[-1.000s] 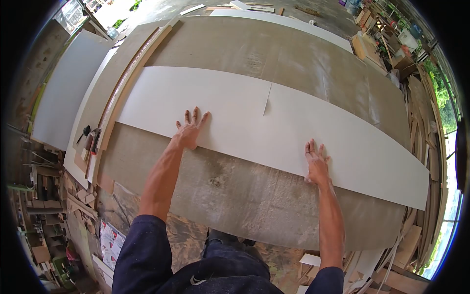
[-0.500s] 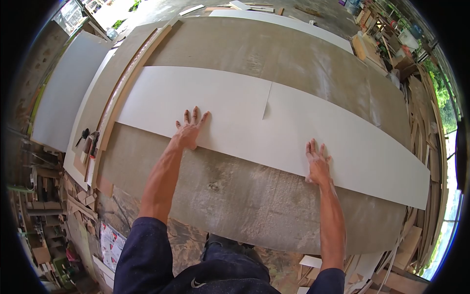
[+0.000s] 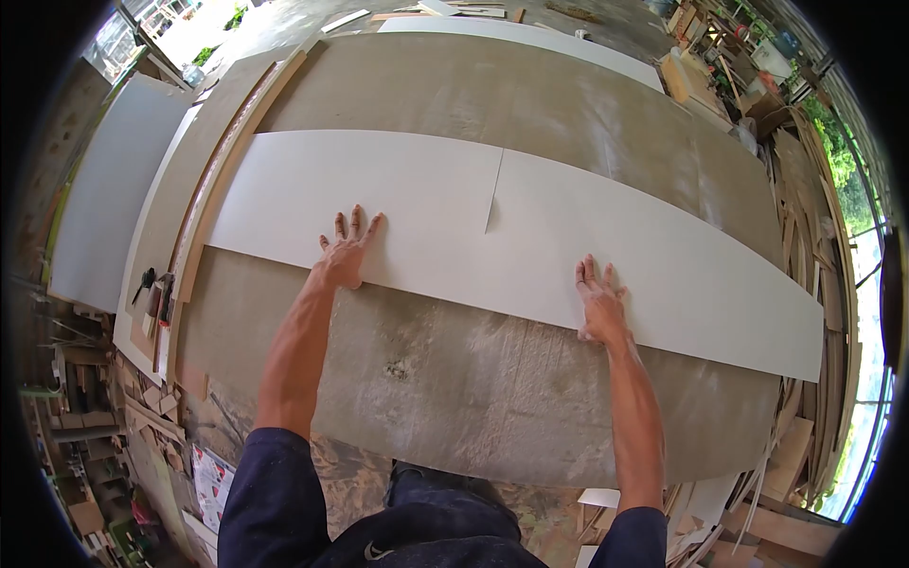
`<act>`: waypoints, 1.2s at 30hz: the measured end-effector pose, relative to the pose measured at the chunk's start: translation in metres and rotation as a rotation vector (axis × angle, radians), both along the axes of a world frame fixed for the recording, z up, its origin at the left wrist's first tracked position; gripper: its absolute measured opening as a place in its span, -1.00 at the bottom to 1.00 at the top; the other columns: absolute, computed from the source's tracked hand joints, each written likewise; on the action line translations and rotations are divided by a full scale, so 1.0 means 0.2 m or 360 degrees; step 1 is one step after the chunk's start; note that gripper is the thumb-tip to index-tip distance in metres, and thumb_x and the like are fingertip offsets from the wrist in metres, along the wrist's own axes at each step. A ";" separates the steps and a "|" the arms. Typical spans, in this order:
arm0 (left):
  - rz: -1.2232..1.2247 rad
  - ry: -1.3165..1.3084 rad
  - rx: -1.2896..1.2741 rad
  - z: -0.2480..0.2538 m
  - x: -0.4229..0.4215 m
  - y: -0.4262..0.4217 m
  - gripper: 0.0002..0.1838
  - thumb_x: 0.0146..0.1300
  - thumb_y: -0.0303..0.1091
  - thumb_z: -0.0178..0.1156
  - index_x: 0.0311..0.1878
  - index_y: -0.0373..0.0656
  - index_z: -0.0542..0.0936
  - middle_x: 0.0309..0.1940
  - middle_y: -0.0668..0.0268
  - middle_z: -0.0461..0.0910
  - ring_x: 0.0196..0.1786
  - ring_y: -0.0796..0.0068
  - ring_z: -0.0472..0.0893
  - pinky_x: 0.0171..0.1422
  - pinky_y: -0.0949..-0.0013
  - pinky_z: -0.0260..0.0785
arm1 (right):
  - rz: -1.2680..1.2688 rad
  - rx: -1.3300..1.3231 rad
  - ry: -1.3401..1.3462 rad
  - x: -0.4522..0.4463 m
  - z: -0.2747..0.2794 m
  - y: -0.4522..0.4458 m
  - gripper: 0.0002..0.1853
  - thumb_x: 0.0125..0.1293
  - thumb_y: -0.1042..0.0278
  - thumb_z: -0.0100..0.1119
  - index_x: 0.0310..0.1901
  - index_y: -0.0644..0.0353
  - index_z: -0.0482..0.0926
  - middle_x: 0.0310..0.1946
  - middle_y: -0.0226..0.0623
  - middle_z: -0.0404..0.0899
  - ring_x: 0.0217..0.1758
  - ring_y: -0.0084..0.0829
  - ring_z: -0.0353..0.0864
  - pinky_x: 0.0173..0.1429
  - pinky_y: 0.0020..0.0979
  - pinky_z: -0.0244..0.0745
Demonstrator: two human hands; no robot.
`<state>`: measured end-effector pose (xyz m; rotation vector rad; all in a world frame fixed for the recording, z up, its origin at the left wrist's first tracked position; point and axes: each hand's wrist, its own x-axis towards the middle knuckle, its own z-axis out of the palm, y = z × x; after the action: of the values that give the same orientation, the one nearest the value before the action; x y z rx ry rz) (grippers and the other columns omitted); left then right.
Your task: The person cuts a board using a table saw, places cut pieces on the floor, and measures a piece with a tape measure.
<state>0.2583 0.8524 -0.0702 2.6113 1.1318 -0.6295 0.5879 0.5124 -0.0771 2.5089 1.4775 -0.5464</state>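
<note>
Across most of the view, a grey-brown work table point(image 3: 445, 402), worn and dusty, bare at near and far sides. On it, running left to right, a long white panel point(image 3: 540, 251), lying flat; left end against a wooden rail point(image 3: 230, 151), right end reaching past the table's right edge. Pale board point(image 3: 118, 189) upright beyond the table's left side; wood strips point(image 3: 805, 218) piled along the right; narrower white strip point(image 3: 530, 40) at the far edge.

Both hands on the panel's near edge, palms down. Left hand point(image 3: 346, 251) spread wide, right hand point(image 3: 602, 305) flat too, fingers somewhat closer together; neither holds a tool. Cannot tell if thumbs hook under the edge.

Few hand tools point(image 3: 163, 305) at near left beside the rail, out of both hands.

Smallest: thin dark line point(image 3: 494, 189), cut or mark, cannot tell. Progress: it runs from the panel's far edge to about mid-width, then stops. Near half unmarked there; panel looks to be one piece, not separated.
</note>
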 end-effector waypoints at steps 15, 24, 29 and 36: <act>-0.0031 0.0001 0.0008 -0.01 0.09 0.09 0.53 -0.32 -0.74 0.43 0.66 0.36 -0.28 0.66 0.00 -0.45 0.64 -0.34 -0.32 0.46 -0.64 -0.09 | 0.0014 -0.0019 -0.0019 0.11 -0.05 0.08 0.58 -0.50 0.44 0.68 0.63 -0.03 -0.20 0.69 -0.29 -0.36 0.68 0.23 -0.29 0.45 0.54 0.06; -0.0030 -0.0085 0.0032 -0.04 0.11 0.14 0.53 -0.33 -0.75 0.42 0.65 0.38 -0.27 0.67 0.03 -0.45 0.65 -0.30 -0.35 0.47 -0.63 -0.11 | 0.0025 -0.0040 -0.0005 0.14 -0.02 0.13 0.51 -0.43 0.45 0.67 0.62 0.04 -0.16 0.68 -0.27 -0.32 0.67 0.23 -0.24 0.46 0.53 0.09; -0.0028 -0.0055 0.0031 -0.02 0.15 0.16 0.54 -0.33 -0.75 0.43 0.65 0.38 -0.28 0.66 0.02 -0.43 0.65 -0.31 -0.33 0.47 -0.63 -0.09 | 0.0059 0.0000 -0.0031 0.19 -0.06 0.14 0.59 -0.53 0.40 0.73 0.62 0.04 -0.17 0.68 -0.23 -0.34 0.66 0.27 -0.25 0.43 0.55 0.09; -0.0036 -0.0059 0.0045 -0.04 0.17 0.20 0.54 -0.33 -0.74 0.45 0.65 0.38 -0.28 0.66 0.01 -0.42 0.64 -0.31 -0.32 0.49 -0.60 -0.08 | 0.0046 0.0035 -0.0043 0.23 -0.10 0.17 0.59 -0.54 0.41 0.73 0.63 0.00 -0.16 0.69 -0.30 -0.35 0.67 0.24 -0.24 0.43 0.55 0.08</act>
<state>0.2926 0.8920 -0.0785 2.6517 1.1099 -0.5716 0.6332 0.5465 -0.0967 2.4970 1.5155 -0.4923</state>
